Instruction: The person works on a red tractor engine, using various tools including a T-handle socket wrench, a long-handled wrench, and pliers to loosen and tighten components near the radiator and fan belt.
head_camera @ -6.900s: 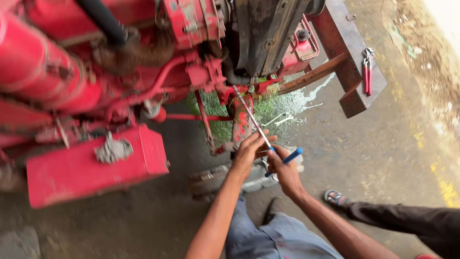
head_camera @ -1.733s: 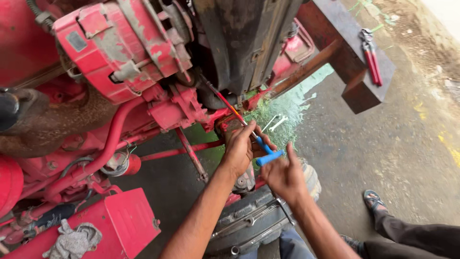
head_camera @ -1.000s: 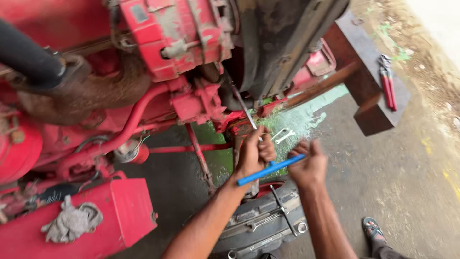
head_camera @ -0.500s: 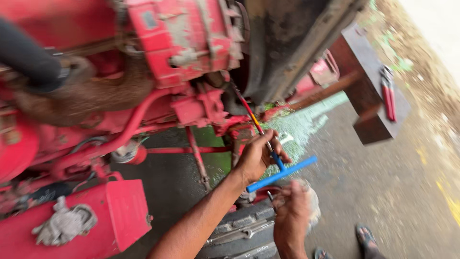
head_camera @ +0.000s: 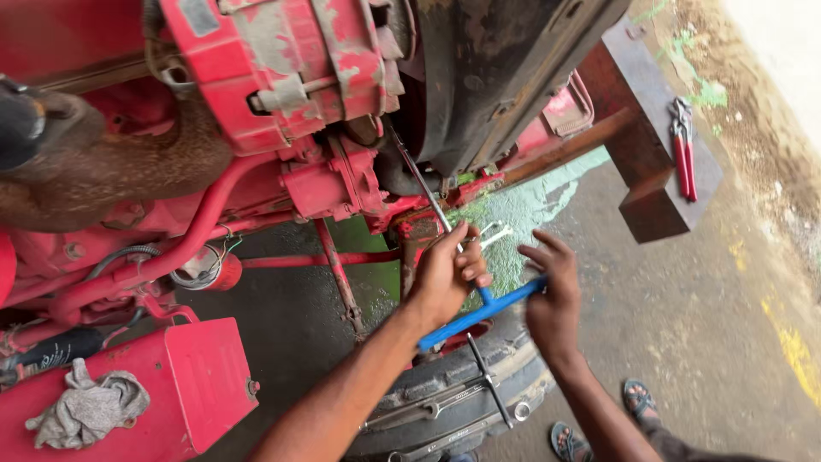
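T-handle wrench (head_camera: 479, 312), blue crossbar, is held under the red tractor engine (head_camera: 282, 94), shaft angled up toward the housing. Left hand (head_camera: 445, 274): grip closed around the shaft just above the crossbar. Right hand (head_camera: 552, 295): fingers partly open, fingertips on the crossbar's right end, not wrapped. A black tyre (head_camera: 462, 402) lies below with spanners (head_camera: 428, 409) laid on it. Red pliers (head_camera: 682, 158) rest on a rusty block (head_camera: 658, 184). Grey rag (head_camera: 85, 412) sits on the red box (head_camera: 197, 385).
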